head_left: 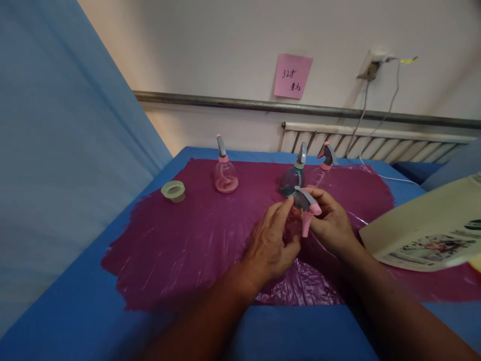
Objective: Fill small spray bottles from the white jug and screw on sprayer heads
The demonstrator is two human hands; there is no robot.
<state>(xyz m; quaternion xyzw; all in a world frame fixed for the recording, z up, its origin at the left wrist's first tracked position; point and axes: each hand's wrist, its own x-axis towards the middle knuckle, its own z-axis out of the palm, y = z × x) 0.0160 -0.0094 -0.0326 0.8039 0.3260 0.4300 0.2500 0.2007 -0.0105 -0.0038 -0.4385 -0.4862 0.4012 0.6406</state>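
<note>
In front of me stands a spray bottle with a grey-and-pink trigger head [306, 205]; most of its clear body is hidden by my hands. My left hand [272, 235] curls round the bottle's left side. From the right, my right hand [330, 220] grips the neck just under the head. Right behind them is a blue-green spray bottle [291, 181] with a grey head. Beside that, a clear spray bottle [321, 175] with a pink collar is partly covered by my right fingers. Farther left stands a spray bottle holding some pink liquid [226, 181].
A pale green cup-like piece [173, 190] lies at left on purple plastic sheeting [180, 250] over a blue-covered table [101, 311]. At right, a large pale jug [424, 225] leans in. Behind are a radiator [338, 133], a metal rail, and a cord from the wall socket [372, 67].
</note>
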